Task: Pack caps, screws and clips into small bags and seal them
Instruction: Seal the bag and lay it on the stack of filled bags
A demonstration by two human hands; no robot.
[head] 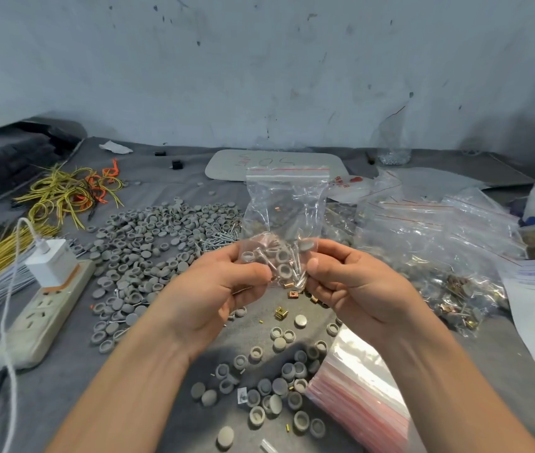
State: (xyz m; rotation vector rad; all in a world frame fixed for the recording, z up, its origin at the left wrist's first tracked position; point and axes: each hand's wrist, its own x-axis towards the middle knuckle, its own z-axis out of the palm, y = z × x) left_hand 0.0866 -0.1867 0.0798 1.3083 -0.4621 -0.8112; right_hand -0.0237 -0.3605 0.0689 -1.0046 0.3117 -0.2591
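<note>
1. Both hands hold one bag: the left hand (226, 289) pinches the lower left corner of the small bag (287, 204), and the right hand (351, 286) pinches the lower right, with fingers curled round the filled bottom.
2. That bag is lifted above the desk (63, 371) and stands upright between the hands, its red zip strip (288, 173) on top and unsupported.
3. Grey caps (283, 271), silver screws (271, 263) and a copper clip (287, 284) are bunched at the bottom, right where the fingers squeeze.
4. Risk one: the screw tips press against thin film, so a hard pinch could pierce it and let parts leak out.
5. Risk two: the strip may not be pressed closed yet, which I cannot tell through the glare. If it is open, tipping the bag would spill the contents.
6. Risk three: the top could fold over, since nothing holds it, and the seal would then close crookedly.
7. Loose clips (281, 312) and scattered caps (279, 387) lie directly beneath, so anything dropped would be lost among them and the count would go wrong.
8. Nearby lie a stack of empty bags (367, 387), the filled bags (423, 243) and the big cap pile (161, 237), and a careless elbow could disturb any of them.
9. Further left sit a power strip (50, 308) and a tangle of wires (70, 191); stray screws rolling there would be a hazard.
</note>
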